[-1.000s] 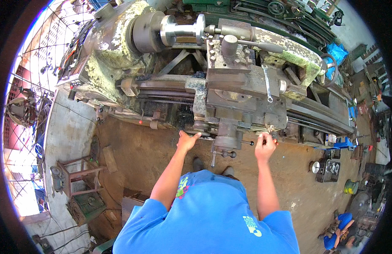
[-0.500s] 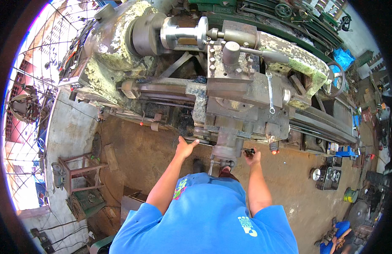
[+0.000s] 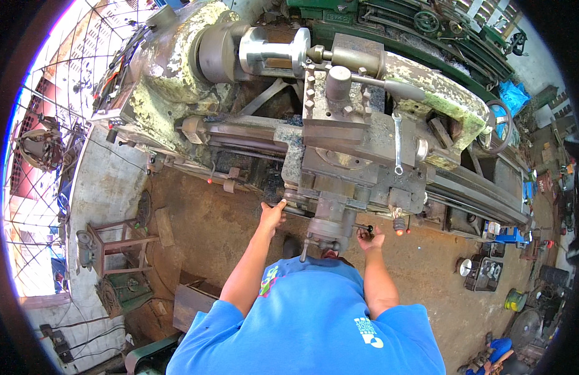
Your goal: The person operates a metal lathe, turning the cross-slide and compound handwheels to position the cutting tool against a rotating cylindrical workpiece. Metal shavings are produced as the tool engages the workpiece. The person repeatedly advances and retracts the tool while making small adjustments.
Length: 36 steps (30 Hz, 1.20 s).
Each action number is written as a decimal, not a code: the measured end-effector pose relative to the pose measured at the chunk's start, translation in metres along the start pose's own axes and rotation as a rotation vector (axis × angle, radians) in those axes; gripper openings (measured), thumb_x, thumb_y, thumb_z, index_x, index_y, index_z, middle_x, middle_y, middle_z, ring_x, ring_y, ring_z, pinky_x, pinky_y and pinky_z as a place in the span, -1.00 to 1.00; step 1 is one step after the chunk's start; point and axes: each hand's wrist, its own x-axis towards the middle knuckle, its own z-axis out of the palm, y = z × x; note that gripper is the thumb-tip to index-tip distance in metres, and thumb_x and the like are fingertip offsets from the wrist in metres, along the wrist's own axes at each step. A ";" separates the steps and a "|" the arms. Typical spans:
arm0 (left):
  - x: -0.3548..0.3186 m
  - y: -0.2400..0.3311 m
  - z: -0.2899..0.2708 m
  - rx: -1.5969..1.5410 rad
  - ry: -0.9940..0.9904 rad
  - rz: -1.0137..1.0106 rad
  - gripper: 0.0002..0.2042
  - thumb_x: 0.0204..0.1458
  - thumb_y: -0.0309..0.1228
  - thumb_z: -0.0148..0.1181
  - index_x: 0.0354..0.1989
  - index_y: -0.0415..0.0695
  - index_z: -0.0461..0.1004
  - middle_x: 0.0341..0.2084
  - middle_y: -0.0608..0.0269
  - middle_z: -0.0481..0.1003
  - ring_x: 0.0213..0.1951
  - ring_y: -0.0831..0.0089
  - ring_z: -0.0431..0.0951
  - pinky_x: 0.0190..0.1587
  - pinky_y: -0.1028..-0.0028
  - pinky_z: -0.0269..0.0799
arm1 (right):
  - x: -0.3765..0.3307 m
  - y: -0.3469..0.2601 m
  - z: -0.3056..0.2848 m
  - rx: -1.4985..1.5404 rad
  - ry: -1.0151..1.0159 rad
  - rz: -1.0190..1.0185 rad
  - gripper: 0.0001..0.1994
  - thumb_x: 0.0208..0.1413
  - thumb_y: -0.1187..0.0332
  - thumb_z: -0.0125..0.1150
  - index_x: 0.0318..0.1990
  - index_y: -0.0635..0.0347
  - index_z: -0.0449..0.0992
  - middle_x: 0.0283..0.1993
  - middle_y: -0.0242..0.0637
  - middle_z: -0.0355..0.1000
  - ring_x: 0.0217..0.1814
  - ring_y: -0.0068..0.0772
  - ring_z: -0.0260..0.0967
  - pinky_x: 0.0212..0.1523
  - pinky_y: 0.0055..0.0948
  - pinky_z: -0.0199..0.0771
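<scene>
I stand at a worn metal lathe. My left hand [image 3: 272, 215] is closed at the rim of the carriage handwheel [image 3: 297, 201], thumb up along it; its fingertips are partly hidden. My right hand [image 3: 371, 239] has its fingers curled at a short black-knobbed handle [image 3: 363, 227], right of the cross-slide. Between my hands the cross-slide crank [image 3: 305, 249] points toward me. Beyond, a shiny flanged metal workpiece [image 3: 274, 51] sits between the chuck [image 3: 217, 53] and the tailstock centre [image 3: 317, 54]. The square tool post [image 3: 337, 103] stands close in front of its right flange.
A combination wrench [image 3: 398, 144] lies on the carriage's right side. Red-knobbed levers hang along the lathe front. A wooden stand [image 3: 119, 247] is at left; a black crate [image 3: 486, 273] stands on the floor at right. Another person [image 3: 494, 357] is low at the far right. A green lathe [image 3: 402, 31] stands behind.
My left hand has shifted slightly, its thumb now drawn in against the handwheel rim. The cross-slide crank has turned. My right hand stays by the black-knobbed handle, and the view has tilted a little.
</scene>
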 end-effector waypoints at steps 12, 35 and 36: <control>0.006 -0.001 0.019 -0.196 0.032 -0.061 -0.44 0.14 -0.21 0.17 0.05 -0.27 -0.03 -0.61 0.18 0.39 -0.75 0.48 0.35 -0.63 0.44 0.43 | -0.012 -0.034 -0.011 -0.349 0.202 -0.490 -0.65 0.15 0.07 0.17 -0.35 0.24 0.43 -0.49 -0.24 0.34 -0.47 -0.25 0.33 -0.41 -0.27 0.27; 0.025 0.000 0.016 -0.091 0.129 -0.087 -0.61 0.10 -0.29 0.08 -0.01 -0.22 0.13 -0.61 0.26 0.28 -0.63 0.46 0.29 -0.52 0.23 0.50 | -0.209 -0.022 0.105 -1.038 0.018 -1.691 -0.89 0.08 0.40 0.29 -0.27 0.22 0.55 -0.60 -0.38 0.38 -0.57 -0.54 0.29 -0.47 -0.45 0.34; 0.026 0.000 0.015 -0.124 0.104 -0.087 -0.65 0.10 -0.29 0.08 -0.06 -0.22 0.17 -0.63 0.26 0.27 -0.64 0.46 0.29 -0.52 0.23 0.50 | -0.208 -0.023 0.105 -1.073 0.044 -1.685 -0.89 0.08 0.40 0.30 -0.27 0.22 0.56 -0.60 -0.37 0.38 -0.58 -0.51 0.28 -0.48 -0.43 0.33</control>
